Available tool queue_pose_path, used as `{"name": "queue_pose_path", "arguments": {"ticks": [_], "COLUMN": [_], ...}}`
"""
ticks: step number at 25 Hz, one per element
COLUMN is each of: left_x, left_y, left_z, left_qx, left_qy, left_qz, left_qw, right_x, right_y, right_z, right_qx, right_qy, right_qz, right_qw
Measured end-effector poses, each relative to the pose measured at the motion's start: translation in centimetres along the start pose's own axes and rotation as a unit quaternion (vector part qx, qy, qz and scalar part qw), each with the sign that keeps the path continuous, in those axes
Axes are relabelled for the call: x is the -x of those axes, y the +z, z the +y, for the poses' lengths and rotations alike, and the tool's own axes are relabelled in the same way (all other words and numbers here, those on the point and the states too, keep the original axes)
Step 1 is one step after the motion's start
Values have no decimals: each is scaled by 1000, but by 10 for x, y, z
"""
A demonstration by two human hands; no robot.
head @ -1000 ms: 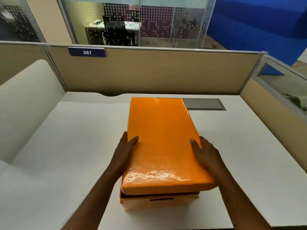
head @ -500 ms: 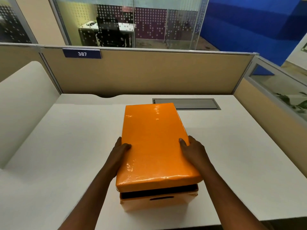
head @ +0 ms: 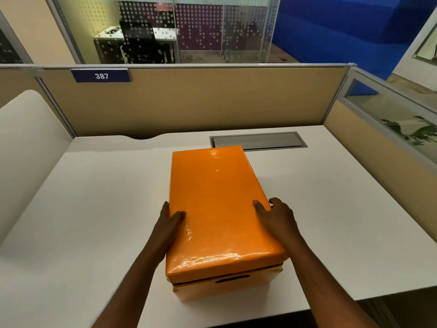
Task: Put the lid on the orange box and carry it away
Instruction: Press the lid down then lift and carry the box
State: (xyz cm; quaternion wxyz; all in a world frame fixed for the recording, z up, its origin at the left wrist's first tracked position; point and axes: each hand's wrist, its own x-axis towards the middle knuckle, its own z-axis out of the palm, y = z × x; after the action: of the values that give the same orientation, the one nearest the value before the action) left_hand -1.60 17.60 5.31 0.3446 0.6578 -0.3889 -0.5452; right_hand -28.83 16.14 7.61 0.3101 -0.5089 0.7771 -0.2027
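A glossy orange lid (head: 217,204) lies on top of the orange box (head: 227,286), which stands near the front edge of the white desk (head: 94,209). Only the box's near face shows, with a dark slot handle in it; a thin dark gap runs between lid and box there. My left hand (head: 169,223) grips the lid's left edge, thumb on top. My right hand (head: 275,215) grips the lid's right edge, thumb on top, fingers down the side.
A grey cable hatch (head: 257,140) is set into the desk behind the box. Beige partitions (head: 201,100) close the back and right; a rounded white panel (head: 26,143) closes the left. A blue plate reads 387 (head: 101,76).
Both hands have lowered the lid onto the box; the dark gap at the near end has shrunk to a thin line. The view has shifted slightly.
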Motion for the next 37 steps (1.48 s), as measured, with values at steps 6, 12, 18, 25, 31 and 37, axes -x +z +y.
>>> {"name": "queue_pose_path", "arguments": {"ticks": [6, 12, 18, 25, 31, 37], "left_x": [10, 29, 66, 67, 66, 66], "left_y": [5, 8, 11, 5, 10, 9], "left_z": [-3, 0, -28, -31, -42, -45], "left_qx": [-7, -30, 23, 137, 173, 94], "left_qy": [-11, -39, -200, -263, -237, -205], "left_qz": [-23, 48, -7, -65, -18, -7], "left_qw": [1000, 998, 979, 953, 956, 974], "right_x": [4, 3, 35, 52, 49, 49], "right_y": [3, -9, -11, -9, -13, -8], "right_z": [7, 10, 28, 26, 29, 38], "right_qx": [-62, -59, -78, -35, -50, -80], "right_qy": [-2, 27, 68, 94, 130, 119], "right_qz": [-27, -129, -154, -145, -172, -162], "right_qw": [998, 990, 983, 984, 975, 976]}}
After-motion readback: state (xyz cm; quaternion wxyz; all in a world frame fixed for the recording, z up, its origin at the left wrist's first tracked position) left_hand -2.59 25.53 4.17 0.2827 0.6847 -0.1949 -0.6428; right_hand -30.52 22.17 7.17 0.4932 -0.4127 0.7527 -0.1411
